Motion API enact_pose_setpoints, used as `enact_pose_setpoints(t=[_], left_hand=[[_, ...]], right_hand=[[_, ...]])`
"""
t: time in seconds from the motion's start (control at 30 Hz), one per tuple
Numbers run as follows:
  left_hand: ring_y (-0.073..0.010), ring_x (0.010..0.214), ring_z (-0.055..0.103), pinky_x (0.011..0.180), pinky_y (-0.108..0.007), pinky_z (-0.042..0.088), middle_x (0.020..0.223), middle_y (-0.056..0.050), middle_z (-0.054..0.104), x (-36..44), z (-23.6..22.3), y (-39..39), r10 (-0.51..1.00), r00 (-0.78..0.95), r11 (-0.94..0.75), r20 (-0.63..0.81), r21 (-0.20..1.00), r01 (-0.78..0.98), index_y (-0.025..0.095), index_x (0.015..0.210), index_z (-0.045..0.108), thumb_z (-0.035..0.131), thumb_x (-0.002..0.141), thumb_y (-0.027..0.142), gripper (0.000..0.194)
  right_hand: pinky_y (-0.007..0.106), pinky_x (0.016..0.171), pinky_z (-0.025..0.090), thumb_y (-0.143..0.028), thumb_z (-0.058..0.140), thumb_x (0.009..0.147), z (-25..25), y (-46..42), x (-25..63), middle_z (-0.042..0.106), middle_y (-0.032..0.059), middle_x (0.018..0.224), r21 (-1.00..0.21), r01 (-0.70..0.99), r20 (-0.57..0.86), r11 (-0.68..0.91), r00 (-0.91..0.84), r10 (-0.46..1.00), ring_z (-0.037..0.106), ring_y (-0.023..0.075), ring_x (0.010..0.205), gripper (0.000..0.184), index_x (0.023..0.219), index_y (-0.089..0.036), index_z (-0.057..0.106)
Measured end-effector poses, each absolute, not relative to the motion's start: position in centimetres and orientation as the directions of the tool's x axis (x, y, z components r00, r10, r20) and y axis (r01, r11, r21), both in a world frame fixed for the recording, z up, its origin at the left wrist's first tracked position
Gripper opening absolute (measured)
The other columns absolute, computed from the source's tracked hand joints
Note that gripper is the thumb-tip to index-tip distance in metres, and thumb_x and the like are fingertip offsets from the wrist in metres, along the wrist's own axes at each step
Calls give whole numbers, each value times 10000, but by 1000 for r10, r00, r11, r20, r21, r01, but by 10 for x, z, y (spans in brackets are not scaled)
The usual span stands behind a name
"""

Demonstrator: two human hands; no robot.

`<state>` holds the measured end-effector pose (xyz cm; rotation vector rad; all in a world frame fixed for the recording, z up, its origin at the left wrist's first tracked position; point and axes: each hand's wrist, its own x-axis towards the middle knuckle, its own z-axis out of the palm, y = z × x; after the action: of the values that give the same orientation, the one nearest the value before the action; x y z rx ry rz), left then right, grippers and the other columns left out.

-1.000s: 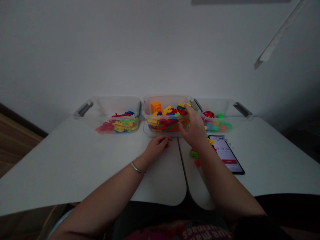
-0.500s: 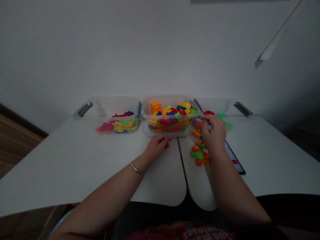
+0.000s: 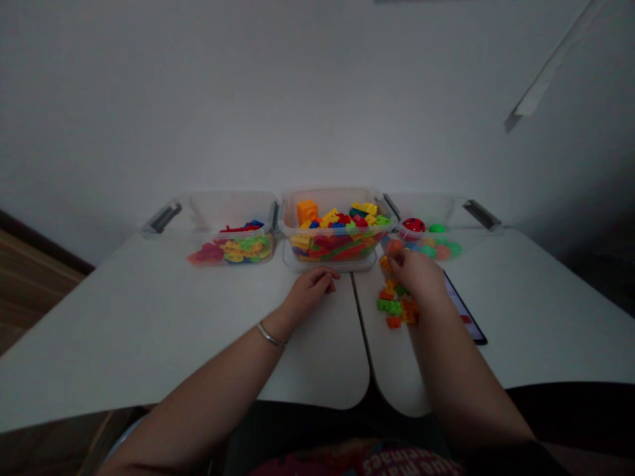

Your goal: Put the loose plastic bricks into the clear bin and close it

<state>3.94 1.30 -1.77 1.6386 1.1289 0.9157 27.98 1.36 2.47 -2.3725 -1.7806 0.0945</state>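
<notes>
Right hand (image 3: 419,276): fingers narrowly closed and pointing down at the near right corner of the middle bin, directly above the loose bricks. Whether a brick is held cannot be determined; the back of the hand blocks the view of the fingertips.

Left hand (image 3: 310,289): loosely curled, resting on the worktop (image 3: 149,317) just in front of the middle bin, with no item visible in it. A metal bangle (image 3: 270,335) is worn on that wrist.

Loose plastic building bricks (image 3: 394,305) in green, orange and yellow lie in a scattered group on the right section of the worktop, below and partly under the right hand. A smartphone (image 3: 464,307) lies just to their right, partly hidden by the hand and forearm.

Three clear plastic bins stand side by side along the far edge. The left bin (image 3: 233,208) contains red, yellow, green and blue toy pieces. The middle bin (image 3: 330,198) is well filled with mixed bricks, including an orange cube-shaped block (image 3: 307,211). The right bin (image 3: 426,208) contains coloured balls (image 3: 441,252) and a red spotted ball (image 3: 413,225).
</notes>
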Motion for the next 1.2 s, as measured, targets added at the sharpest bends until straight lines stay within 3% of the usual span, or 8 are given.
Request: enact_pose_setpoints(t=[0.23,0.4,0.73,0.87,1.03,1.2], left_hand=[[-154,683,576,697,-289,466,671,4,599,40,-15,12,951,303,-146,64,956,256,175,897,667,468,836,360,278],[-157,690,578,712,-294,464,674,0,601,39,-12,11,952,298,-143,64,958,251,175,893,669,470,835,367,282],[-162,691,584,713,-306,464,686,-7,612,37,-12,10,951,303,-142,61,957,253,177,903,663,461,842,376,290],[-160,692,584,720,-306,463,687,-7,611,36,-14,11,949,306,-153,69,954,259,175,898,666,460,845,360,282],[-156,688,579,709,-302,458,691,-6,604,35,-17,13,945,314,-167,86,956,241,164,903,667,463,850,348,279],[-155,687,577,711,-300,454,687,0,603,35,-17,12,944,318,-175,91,953,248,167,903,669,470,853,353,277]], right_hand=[[362,812,482,-357,556,869,15,19,274,721,136,1086,-40,985,48,-169,171,984,637,302,1094,376,1208,-237,666],[381,763,491,-417,531,884,11,20,267,732,141,1032,11,979,36,-206,205,978,691,310,973,388,1205,-228,639],[368,770,475,-371,537,889,12,19,263,731,157,1010,2,980,60,-198,198,978,704,292,943,343,1157,-171,614],[366,751,468,-320,518,879,14,18,264,725,150,1051,-74,981,77,-181,187,979,698,294,943,349,1189,-179,595],[326,692,450,-257,512,825,17,16,268,714,127,1017,-257,959,118,-118,152,981,678,256,888,274,1074,-182,597],[317,728,476,-206,470,778,20,11,270,683,77,961,-483,861,394,157,53,918,637,221,871,188,938,-203,570]])
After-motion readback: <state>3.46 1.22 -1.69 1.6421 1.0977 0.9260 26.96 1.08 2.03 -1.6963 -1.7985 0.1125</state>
